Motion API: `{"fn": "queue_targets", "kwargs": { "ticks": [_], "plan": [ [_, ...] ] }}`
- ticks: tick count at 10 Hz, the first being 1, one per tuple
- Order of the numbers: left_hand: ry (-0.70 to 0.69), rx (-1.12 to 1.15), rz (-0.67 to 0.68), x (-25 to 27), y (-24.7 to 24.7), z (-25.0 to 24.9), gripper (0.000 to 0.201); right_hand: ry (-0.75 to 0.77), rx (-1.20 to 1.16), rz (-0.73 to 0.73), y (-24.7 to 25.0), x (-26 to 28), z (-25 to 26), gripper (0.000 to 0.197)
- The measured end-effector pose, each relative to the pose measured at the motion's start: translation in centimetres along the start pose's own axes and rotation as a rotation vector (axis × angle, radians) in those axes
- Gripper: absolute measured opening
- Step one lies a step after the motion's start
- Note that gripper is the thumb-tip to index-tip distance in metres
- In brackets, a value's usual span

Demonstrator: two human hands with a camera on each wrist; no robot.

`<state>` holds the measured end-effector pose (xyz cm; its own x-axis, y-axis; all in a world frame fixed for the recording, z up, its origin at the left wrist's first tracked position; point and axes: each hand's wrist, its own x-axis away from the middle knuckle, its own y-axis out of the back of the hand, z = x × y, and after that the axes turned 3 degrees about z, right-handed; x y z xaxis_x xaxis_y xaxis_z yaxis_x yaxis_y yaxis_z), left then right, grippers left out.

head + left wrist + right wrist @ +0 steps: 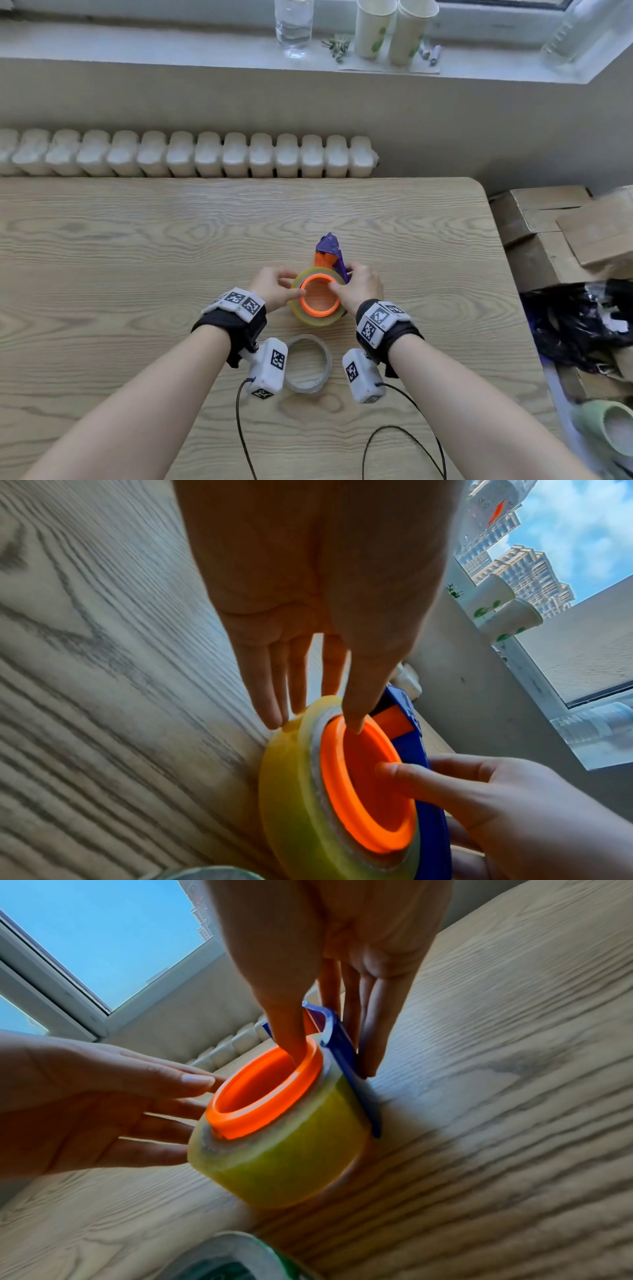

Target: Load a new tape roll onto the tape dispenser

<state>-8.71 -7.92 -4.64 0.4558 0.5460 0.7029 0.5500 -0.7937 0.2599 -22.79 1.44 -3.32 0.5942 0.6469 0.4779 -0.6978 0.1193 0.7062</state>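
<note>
The tape dispenser (330, 245) has a blue-purple frame and an orange hub (308, 306), and it lies on the wooden table (137, 240). A yellowish tape roll (315, 320) sits around the hub (267, 1096). My left hand (291, 286) grips the roll (287, 791), with its thumb on the hub's rim and its fingers on the roll's outer side. My right hand (337, 279) pinches the dispenser, thumb inside the hub (359, 791) and fingers behind the blue frame (346, 1053).
A clear, nearly empty tape ring (327, 359) lies on the table just in front of my wrists. Cardboard boxes (548, 222) and a black bag (575, 318) stand off the table's right edge. A radiator (188, 154) and a windowsill with a bottle (294, 27) lie behind.
</note>
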Motion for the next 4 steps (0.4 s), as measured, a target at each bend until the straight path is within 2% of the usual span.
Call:
{"fn": "queue_targets", "kwargs": {
  "ticks": [4],
  "plan": [
    [-0.056,-0.067,-0.048,0.1,-0.6,1.6,0.046,0.015,-0.023,0.033,-0.4,-0.2,-1.2,0.039]
  ]
}}
